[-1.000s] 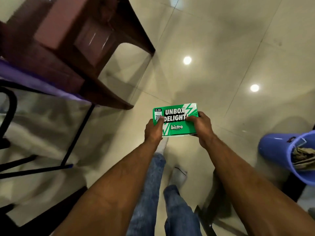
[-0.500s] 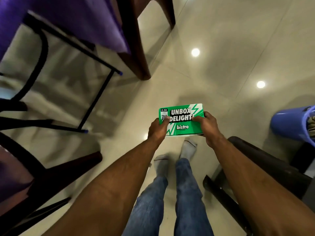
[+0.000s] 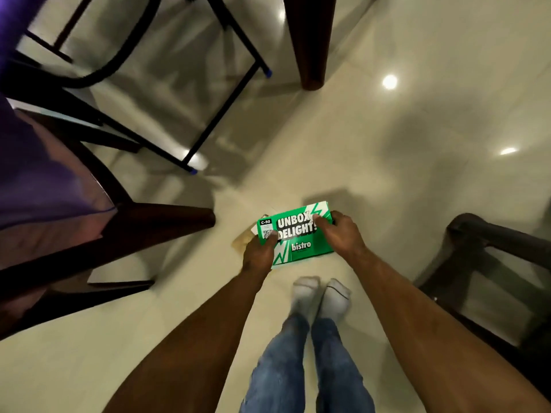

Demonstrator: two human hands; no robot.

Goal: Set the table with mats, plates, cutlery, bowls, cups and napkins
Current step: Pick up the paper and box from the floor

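Both forearms reach from the bottom of the frame up to its centre, over the pale tiled floor [image 3: 417,120]. Dark chair legs [image 3: 310,40] fill the upper left, closer and larger than half a second ago, and the blue bin at right has gone from view. The left hand [image 3: 258,254] grips the green napkin box [image 3: 301,245] at its lower left edge, thumb on top; the right hand [image 3: 343,234] clasps its right end, fingers curled. The box now tilts, and a brown flap [image 3: 243,242] shows beneath it.
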